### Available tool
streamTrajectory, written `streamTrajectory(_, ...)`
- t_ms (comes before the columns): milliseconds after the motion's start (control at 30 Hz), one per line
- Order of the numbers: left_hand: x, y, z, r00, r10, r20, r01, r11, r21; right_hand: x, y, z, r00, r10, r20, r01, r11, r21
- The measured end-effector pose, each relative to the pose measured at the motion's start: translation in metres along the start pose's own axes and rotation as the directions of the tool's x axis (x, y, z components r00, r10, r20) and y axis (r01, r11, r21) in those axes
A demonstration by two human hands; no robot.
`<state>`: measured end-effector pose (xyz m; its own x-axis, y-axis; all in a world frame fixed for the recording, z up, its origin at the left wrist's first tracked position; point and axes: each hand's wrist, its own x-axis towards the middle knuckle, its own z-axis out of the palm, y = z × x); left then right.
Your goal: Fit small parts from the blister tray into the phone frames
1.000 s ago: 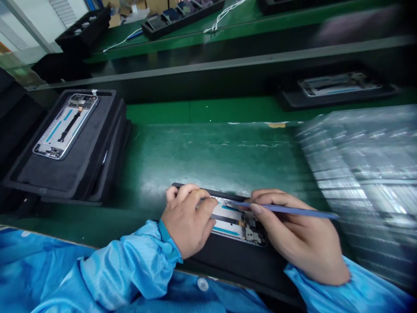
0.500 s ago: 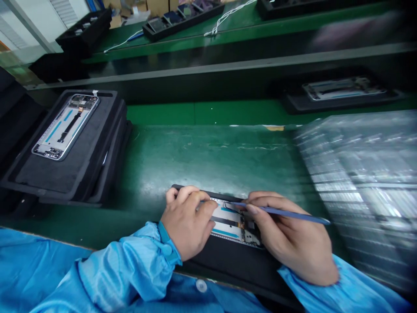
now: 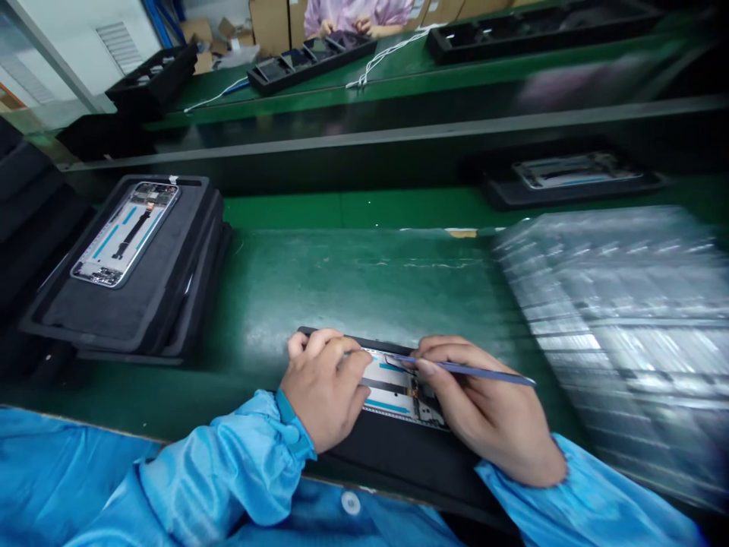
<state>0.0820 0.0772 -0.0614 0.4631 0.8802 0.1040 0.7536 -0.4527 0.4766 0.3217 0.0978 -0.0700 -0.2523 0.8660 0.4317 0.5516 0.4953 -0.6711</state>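
An opened phone [image 3: 392, 389] with blue strips and a dark ribbon across its white middle lies on a black tray [image 3: 421, 463] at the bench's near edge. My left hand [image 3: 327, 391] rests over the phone's left end, fingers bent, covering that part; whether it grips the phone's edge is hidden. My right hand [image 3: 484, 406] pinches a thin blue-purple stick [image 3: 484, 372] between thumb and fingers. The stick's tip is on or just over the upper edge of the phone, beside a thin dark wire [image 3: 399, 366].
Stacked black trays [image 3: 187, 304] at the left carry another opened phone [image 3: 125, 234]. Clear plastic trays [image 3: 638, 327] are piled at the right. A third phone [image 3: 575, 170] lies on a tray behind. Across the bench, a person's hands [image 3: 345, 27] are over parts trays [image 3: 313, 64].
The view has shifted a little, bringing the other person's hands into sight. My right hand and the stick have moved slightly left, closer to my left hand.
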Motion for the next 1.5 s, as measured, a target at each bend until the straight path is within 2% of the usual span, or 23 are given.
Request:
streamTrajectory(200,0.000,0.000,0.000,1.000,-0.005,0.001,0.005,1.000,0.004,0.001,0.003,-0.001,1.000,-0.014,-0.007,0.013,1.000,-0.017)
streamTrajectory(400,-0.001,-0.001,0.002,1.000,-0.003,0.002,0.003,1.000,0.011,0.001,0.001,-0.002,0.999,0.034,0.013,-0.034,0.999,0.011)
streamTrajectory(600,0.000,-0.001,0.001,1.000,0.003,0.008,-0.003,1.000,0.010,0.001,0.001,-0.003,1.000,-0.017,0.012,0.017,1.000,-0.020)
streamTrajectory(767,0.000,0.000,0.001,1.000,-0.006,0.012,0.006,1.000,0.012,0.001,-0.001,-0.002,1.000,0.016,0.011,-0.016,1.000,0.000)
streamTrajectory(967,0.000,-0.001,0.001,1.000,0.001,0.000,-0.001,1.000,0.016,0.002,-0.006,-0.001,0.999,-0.047,0.023,0.046,0.999,0.025)
streamTrajectory(1167,-0.002,-0.001,0.001,1.000,0.011,-0.011,-0.011,1.000,0.021,0.002,-0.005,-0.004,0.998,-0.060,0.024,0.060,0.998,-0.004)
streamTrajectory(1367,-0.001,-0.001,0.002,1.000,0.017,-0.020,-0.017,1.000,0.012,0.002,-0.003,0.002,0.989,-0.124,0.077,0.124,0.992,-0.002)
streamTrajectory(1500,-0.004,-0.001,0.002,0.996,-0.001,-0.091,0.000,1.000,-0.004,0.002,-0.009,-0.008,0.998,-0.069,-0.003,0.069,0.997,0.033)
